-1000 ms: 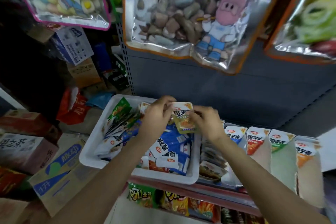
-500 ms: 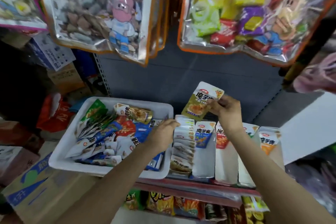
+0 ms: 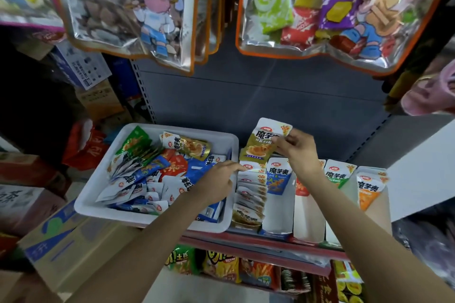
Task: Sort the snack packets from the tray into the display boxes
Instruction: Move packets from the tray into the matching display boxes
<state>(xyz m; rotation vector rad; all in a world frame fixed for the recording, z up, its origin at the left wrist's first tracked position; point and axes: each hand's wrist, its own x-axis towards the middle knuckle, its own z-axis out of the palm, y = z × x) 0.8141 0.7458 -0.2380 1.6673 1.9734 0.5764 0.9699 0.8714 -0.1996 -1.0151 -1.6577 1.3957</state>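
Observation:
A white tray [image 3: 98,194] on the shelf holds several mixed snack packets in blue, green, red and olive. To its right stand white display boxes in a row; the leftmost one [image 3: 248,225] holds a stack of olive packets. My right hand [image 3: 298,152] pinches an olive-gold packet [image 3: 261,142] upright above the back of that box. My left hand [image 3: 219,179] lies over the tray's right side, fingers stretched toward the stack's top, holding nothing. The box with the blue front [image 3: 278,204] and the ones further right look mostly hollow.
Big clear bags of sweets [image 3: 128,7] hang just above the shelf. Bagged snacks [image 3: 221,268] fill the shelf below. Cardboard cartons [image 3: 61,236] are stacked at the left, under the tray's overhanging corner. A grey back panel [image 3: 258,98] stands behind the boxes.
My right hand has carried the olive packet away from above the tray to over the leftmost box. My left hand let go of it and dropped to the tray's right side.

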